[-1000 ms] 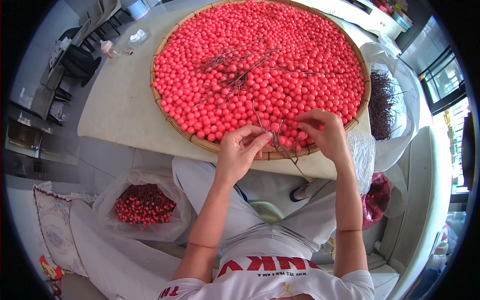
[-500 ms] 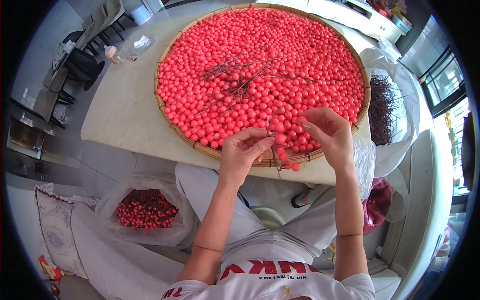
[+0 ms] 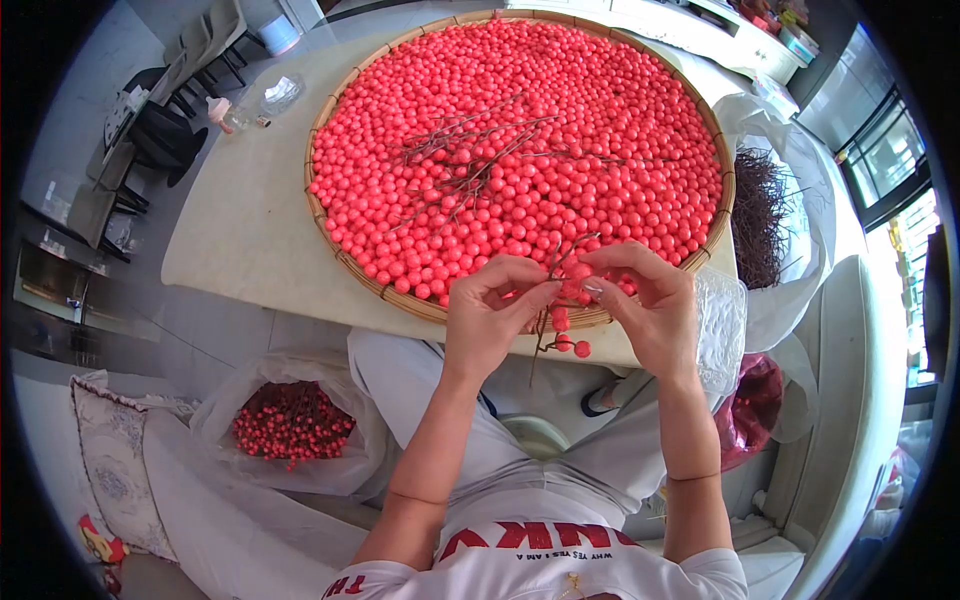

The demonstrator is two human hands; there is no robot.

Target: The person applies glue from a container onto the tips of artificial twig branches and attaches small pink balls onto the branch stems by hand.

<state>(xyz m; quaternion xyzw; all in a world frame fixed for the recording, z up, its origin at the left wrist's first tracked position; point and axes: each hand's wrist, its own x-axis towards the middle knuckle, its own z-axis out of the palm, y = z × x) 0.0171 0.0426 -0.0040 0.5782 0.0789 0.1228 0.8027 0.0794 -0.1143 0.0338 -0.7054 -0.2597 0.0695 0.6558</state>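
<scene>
My left hand point(image 3: 490, 315) pinches a thin brown twig point(image 3: 541, 335) between thumb and fingertips, above the near rim of a round woven bamboo tray point(image 3: 728, 200). Red berries point(image 3: 562, 318) hang from this berry twig, a pair of them at its lower end. Close beside it, my right hand point(image 3: 655, 305) has its thumb and forefinger closed on a red berry point(image 3: 577, 270) at the twig. Loose red berries point(image 3: 610, 95) fill the tray, and several bare twigs point(image 3: 475, 150) lie on top of them.
A plastic bag of berry twigs point(image 3: 295, 425) stands at lower left. On the right, bare twigs point(image 3: 762, 215) fill a white bag, near a clear plastic pack point(image 3: 720, 335) and a red bag point(image 3: 755, 410). A baby bottle point(image 3: 228, 114) stands on the table's far left.
My right hand has come down and left to the twig, and its fingers now close on a berry there. The twig has turned in my left hand, with fewer berries showing on it.
</scene>
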